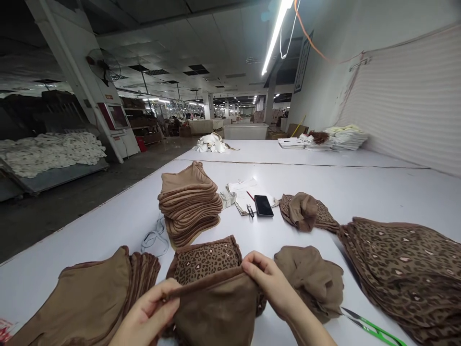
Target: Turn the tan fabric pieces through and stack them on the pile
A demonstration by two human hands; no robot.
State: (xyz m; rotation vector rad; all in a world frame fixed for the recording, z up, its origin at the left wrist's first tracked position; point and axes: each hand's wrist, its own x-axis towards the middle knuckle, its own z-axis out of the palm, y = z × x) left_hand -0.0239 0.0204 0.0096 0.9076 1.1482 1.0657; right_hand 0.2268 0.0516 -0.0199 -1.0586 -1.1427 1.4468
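Tautly, the left hand [154, 307] and right hand [268, 276] pinch brown briefs [216, 312] by the band [211, 282] between thumbs and fingers, over a white table [122, 226].
Just beyond the briefs lies a leopard-print pile [205, 259]; left of them, a plain brown stack [93, 293]; right of them, a crumpled brown cloth [311, 278]. Farther beyond the briefs are a tan stack [189, 202] and a smartphone [263, 205]; well to their right, green-handled scissors [378, 332].

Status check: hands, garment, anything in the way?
Left hand and right hand pinching brown garment by its edge. Edge stretched between them, leopard-print piece behind. Nothing visibly blocking hands; green-handled scissors off right.
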